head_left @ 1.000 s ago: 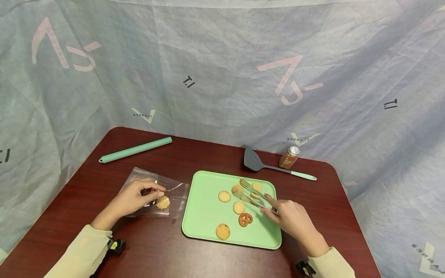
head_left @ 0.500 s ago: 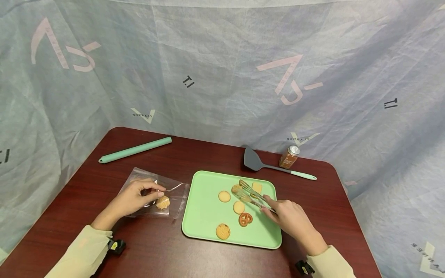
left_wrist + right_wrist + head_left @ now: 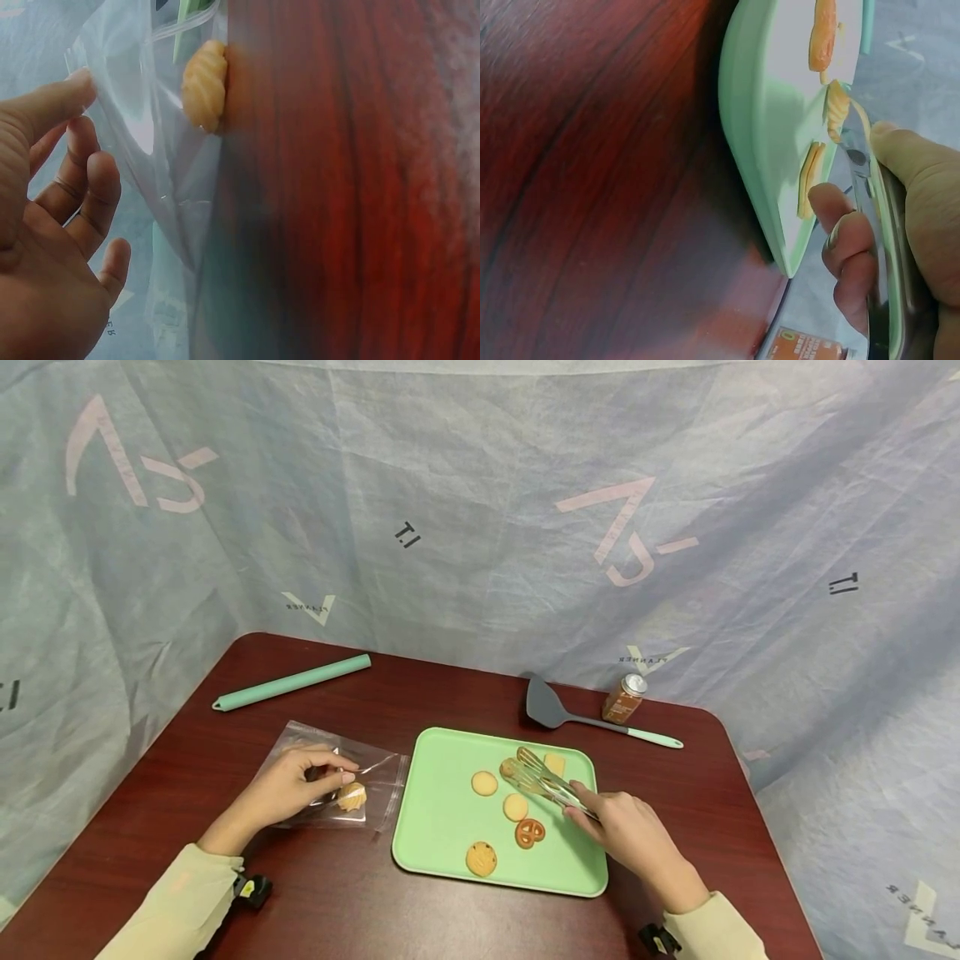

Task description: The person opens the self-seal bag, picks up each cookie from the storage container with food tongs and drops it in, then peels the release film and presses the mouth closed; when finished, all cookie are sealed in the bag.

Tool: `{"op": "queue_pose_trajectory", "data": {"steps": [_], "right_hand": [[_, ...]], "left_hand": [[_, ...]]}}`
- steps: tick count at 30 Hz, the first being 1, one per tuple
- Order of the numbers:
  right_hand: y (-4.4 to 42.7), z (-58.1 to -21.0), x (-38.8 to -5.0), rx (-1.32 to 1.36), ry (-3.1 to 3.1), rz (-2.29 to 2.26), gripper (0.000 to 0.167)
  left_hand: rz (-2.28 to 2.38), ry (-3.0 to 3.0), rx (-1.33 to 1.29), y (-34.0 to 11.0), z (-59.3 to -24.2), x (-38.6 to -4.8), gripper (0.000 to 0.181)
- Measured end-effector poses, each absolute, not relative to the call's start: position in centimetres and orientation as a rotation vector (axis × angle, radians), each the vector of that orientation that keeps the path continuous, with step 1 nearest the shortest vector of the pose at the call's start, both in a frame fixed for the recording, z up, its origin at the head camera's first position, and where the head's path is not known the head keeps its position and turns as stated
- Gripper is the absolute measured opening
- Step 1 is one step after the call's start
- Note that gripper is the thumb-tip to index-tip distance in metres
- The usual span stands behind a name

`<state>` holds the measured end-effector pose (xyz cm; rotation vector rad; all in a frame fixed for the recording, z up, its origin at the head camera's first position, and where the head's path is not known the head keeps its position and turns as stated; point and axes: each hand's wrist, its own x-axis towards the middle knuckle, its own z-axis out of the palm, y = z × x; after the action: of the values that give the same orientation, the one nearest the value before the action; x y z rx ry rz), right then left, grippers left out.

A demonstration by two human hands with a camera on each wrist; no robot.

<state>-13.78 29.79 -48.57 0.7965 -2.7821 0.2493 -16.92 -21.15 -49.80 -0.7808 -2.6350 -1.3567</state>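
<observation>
In the head view, my left hand (image 3: pixel 296 785) pinches the upper layer of a clear zip bag (image 3: pixel 384 777) between thumb and forefinger, lifting it. A piped swirl cookie (image 3: pixel 204 88) lies inside, plain in the left wrist view. On the right, my right hand (image 3: pixel 633 831) grips slotted metal tongs (image 3: pixel 553 787) over a green tray (image 3: pixel 442 835). The tongs' ends are about a second swirl cookie (image 3: pixel 836 109) near the tray's back right; whether both ends touch it I cannot tell. Nearby lie a square cookie (image 3: pixel 554 765) and a round one (image 3: pixel 515 807).
Also on the tray are a pretzel cookie (image 3: pixel 529 833), a speckled round cookie (image 3: pixel 481 859) and another plain round one (image 3: pixel 483 783). Behind stand a grey spatula (image 3: pixel 546 703) and a spice jar (image 3: pixel 624 699). A green rolled tube (image 3: pixel 292 682) lies back left.
The two arms of the tongs have drawn closer together about the swirl cookie. My left hand and the bag have hardly moved.
</observation>
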Motion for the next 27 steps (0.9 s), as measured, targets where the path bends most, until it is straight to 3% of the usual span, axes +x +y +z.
{"op": "queue_pose_trajectory", "data": {"steps": [12, 27], "right_hand": [[27.3, -47.4, -13.8, 0.861, -2.763, 0.355, 0.041], [17.7, -47.8, -14.5, 1.219, -2.696, 0.457, 0.045]], "left_hand": [[-1.327, -2.599, -0.810, -21.2, -49.7, -17.1, 0.013], [-1.393, -2.608, -0.792, -21.4, -50.0, -16.8, 0.014]]}}
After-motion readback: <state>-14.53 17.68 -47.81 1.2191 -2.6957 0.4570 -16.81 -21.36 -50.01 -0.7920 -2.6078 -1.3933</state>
